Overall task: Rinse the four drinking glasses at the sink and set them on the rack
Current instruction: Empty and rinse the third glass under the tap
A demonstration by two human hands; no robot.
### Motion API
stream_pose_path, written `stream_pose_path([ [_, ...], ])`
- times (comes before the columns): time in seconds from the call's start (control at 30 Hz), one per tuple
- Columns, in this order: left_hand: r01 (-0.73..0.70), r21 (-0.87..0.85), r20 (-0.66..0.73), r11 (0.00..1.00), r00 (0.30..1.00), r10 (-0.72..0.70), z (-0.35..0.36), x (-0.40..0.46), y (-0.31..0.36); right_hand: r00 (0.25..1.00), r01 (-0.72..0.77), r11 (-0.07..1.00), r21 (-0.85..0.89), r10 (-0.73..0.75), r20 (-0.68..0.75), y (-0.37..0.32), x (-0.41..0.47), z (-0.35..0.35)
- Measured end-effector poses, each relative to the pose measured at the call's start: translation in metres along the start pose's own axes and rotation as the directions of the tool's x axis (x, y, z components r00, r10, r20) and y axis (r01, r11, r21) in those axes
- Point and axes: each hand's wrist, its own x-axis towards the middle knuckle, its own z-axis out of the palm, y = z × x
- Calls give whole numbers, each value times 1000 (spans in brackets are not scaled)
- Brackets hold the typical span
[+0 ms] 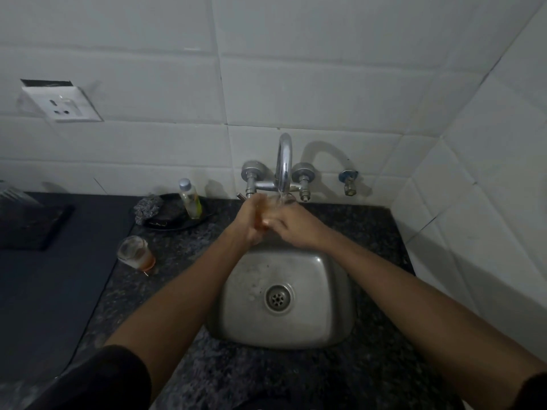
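A clear drinking glass (283, 202) with an orange tint is held under the chrome tap (284, 161), and water runs onto it. My left hand (251, 221) wraps around the glass from the left. My right hand (291, 223) grips it from the right, and the fingers of both hands overlap, hiding most of the glass. Below them lies the steel sink (325, 291) with its round drain (278, 298). A second glass (134, 252) with an orange base stands on the dark granite counter (183, 255), left of the sink.
A black dish (204, 218) left of the tap holds a steel scrubber (146, 209), a dark sponge (165, 218) and a small clear bottle (191, 199). A dark rack or tray (26, 223) sits at far left. White tiled walls close in behind and on the right.
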Motion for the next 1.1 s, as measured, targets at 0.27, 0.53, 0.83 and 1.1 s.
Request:
stream_pose_path([
  [0.27,-42,17,-9,999,999,42,7,1,5,993,-92,971,223,105,-47,-4,3,1],
  [0.53,0,58,0,998,1000,0,6,3,9,988,-141,968,209,149,-25,-2,0,10],
  [0.83,-31,-17,28,999,999,31,13,-4,12,991,-122,970,210,130,-29,6,-3,15],
  [1.1,-45,-25,79,999,996,47,15,-7,12,999,-31,985,169,32,-7,12,1,18],
])
